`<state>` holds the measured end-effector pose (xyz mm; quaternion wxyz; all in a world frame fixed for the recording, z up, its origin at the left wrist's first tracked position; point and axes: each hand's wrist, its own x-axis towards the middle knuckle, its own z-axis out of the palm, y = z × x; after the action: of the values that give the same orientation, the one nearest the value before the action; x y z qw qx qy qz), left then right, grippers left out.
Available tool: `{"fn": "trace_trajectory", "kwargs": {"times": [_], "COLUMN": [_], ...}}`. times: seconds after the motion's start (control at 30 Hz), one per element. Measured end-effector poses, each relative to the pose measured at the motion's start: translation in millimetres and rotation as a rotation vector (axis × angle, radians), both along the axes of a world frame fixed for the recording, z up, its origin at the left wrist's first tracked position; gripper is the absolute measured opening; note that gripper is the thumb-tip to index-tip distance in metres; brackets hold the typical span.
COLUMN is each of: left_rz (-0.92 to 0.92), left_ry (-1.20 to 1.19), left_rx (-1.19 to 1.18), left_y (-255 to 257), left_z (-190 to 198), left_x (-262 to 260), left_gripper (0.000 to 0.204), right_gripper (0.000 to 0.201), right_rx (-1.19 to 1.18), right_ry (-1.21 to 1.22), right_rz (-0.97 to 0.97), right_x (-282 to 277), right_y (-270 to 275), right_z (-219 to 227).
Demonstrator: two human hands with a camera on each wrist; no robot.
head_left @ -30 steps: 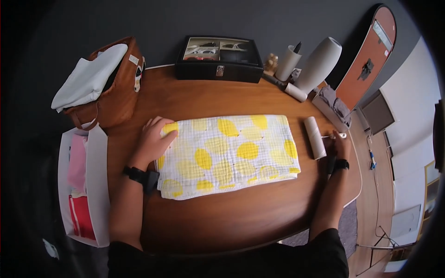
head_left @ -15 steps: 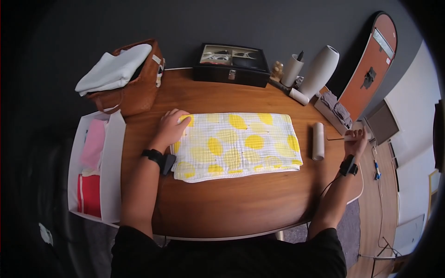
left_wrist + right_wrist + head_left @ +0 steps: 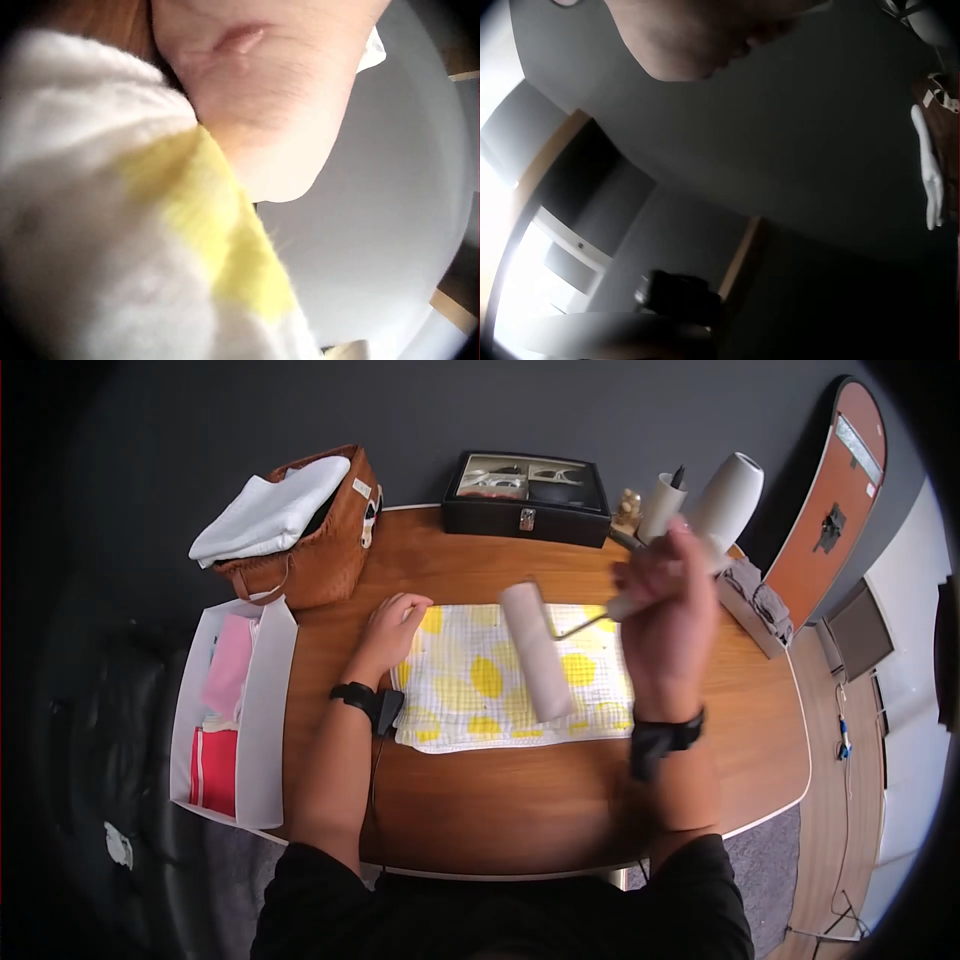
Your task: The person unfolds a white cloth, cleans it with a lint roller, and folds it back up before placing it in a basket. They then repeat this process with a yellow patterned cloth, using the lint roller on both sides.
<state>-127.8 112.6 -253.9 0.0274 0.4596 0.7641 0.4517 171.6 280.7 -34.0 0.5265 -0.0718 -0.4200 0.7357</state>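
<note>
A folded white muslin cloth with yellow lemon shapes (image 3: pixel 455 690) lies on the wooden table. My left hand (image 3: pixel 396 632) rests at its far left corner, thumb along the edge; the left wrist view shows the palm (image 3: pixel 255 97) beside the cloth (image 3: pixel 172 225). Raised over the right part of the cloth, my right hand (image 3: pixel 668 615) grips the handle of a lint roller. The white roller head (image 3: pixel 537 652) overlaps the cloth's middle and looks blurred. Only part of the right hand (image 3: pixel 682 41) enters the right wrist view, with the roller out of sight there.
A white box of folded clothes (image 3: pixel 262 740) and a brown bag with a white cloth on top (image 3: pixel 330 555) stand left. Behind are a black glasses case (image 3: pixel 525 525), a white vase (image 3: pixel 735 500) and a pen holder (image 3: pixel 660 508). A grey box (image 3: pixel 755 605) sits at the right.
My right hand has picked up the lint roller from the table right of the cloth and swung it left over the cloth. My left hand keeps to the cloth's corner while the head view shifts.
</note>
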Motion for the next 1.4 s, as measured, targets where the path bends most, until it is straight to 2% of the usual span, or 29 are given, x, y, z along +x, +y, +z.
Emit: {"fn": "trace_trajectory", "kwargs": {"times": [0.03, 0.1, 0.13, 0.2, 0.3, 0.4, 0.53, 0.67, 0.73, 0.83, 0.93, 0.97, 1.03, 1.07, 1.2, 1.27, 1.33, 1.4], "left_rz": [0.009, 0.019, 0.018, 0.013, 0.034, 0.030, 0.031, 0.032, 0.029, 0.025, 0.038, 0.038, 0.015, 0.021, 0.024, 0.028, 0.046, 0.043], "left_ry": [0.018, 0.058, 0.040, -0.009, 0.024, 0.046, 0.077, 0.129, 0.122, 0.107, 0.092, 0.087, 0.063, 0.079, 0.124, 0.137, 0.142, 0.129], "left_rx": [-0.012, -0.038, -0.037, -0.036, -0.052, -0.082, -0.116, -0.138, -0.139, -0.129, -0.086, -0.055, -0.001, -0.005, -0.033, -0.055, -0.082, -0.075], "left_y": [0, 2, 3, 6, 5, 5, 5, 5, 3, 2, 0, 1, -5, -7, -10, -8, -8, -7], "left_z": [3, 13, 14, 12, 14, 21, 22, 27, 25, 27, 28, 27, 22, 23, 22, 21, 18, 15], "left_x": [3, 7, 5, 5, 7, 9, 11, 12, 13, 13, 12, 11, 6, 6, 8, 7, 9, 10], "left_gripper": [0.028, 0.028, 0.028, 0.027, 0.026, 0.025, 0.023, 0.023, 0.023, 0.024, 0.024, 0.024, 0.024, 0.024, 0.023, 0.023, 0.024, 0.025], "right_gripper": [0.030, 0.036, 0.036, 0.035, 0.035, 0.035, 0.027, 0.024, 0.024, 0.027, 0.036, 0.038, 0.034, 0.030, 0.032, 0.033, 0.033, 0.033], "right_rx": [0.071, 0.062, 0.081, 0.052, -0.061, 0.047, 0.090, 0.124, 0.091, 0.010, -0.019, 0.037, -0.057, 0.000, 0.211, 0.262, 0.425, 0.479], "right_ry": [0.014, -0.229, -0.283, -0.205, -0.241, -0.341, -0.324, -0.323, -0.329, -0.260, -0.237, -0.267, -0.179, -0.150, -0.359, -0.404, -0.547, -0.622], "right_rz": [0.049, 0.085, 0.174, 0.282, 0.297, 0.049, -0.027, -0.124, -0.152, -0.095, 0.080, 0.109, 0.294, 0.271, 0.122, 0.037, -0.098, -0.089], "right_x": [-20, -55, -68, -82, -81, -75, -43, -15, -27, -55, -86, -94, -105, -104, -97, -90, -78, -63], "right_y": [-5, -26, -27, -20, -2, 33, 89, 113, 109, 106, 51, 23, -29, -45, -60, -50, -29, 8], "right_z": [-17, -36, -54, -71, -72, -78, -67, -60, -57, -76, -97, -98, -98, -94, -76, -70, -64, -69]}}
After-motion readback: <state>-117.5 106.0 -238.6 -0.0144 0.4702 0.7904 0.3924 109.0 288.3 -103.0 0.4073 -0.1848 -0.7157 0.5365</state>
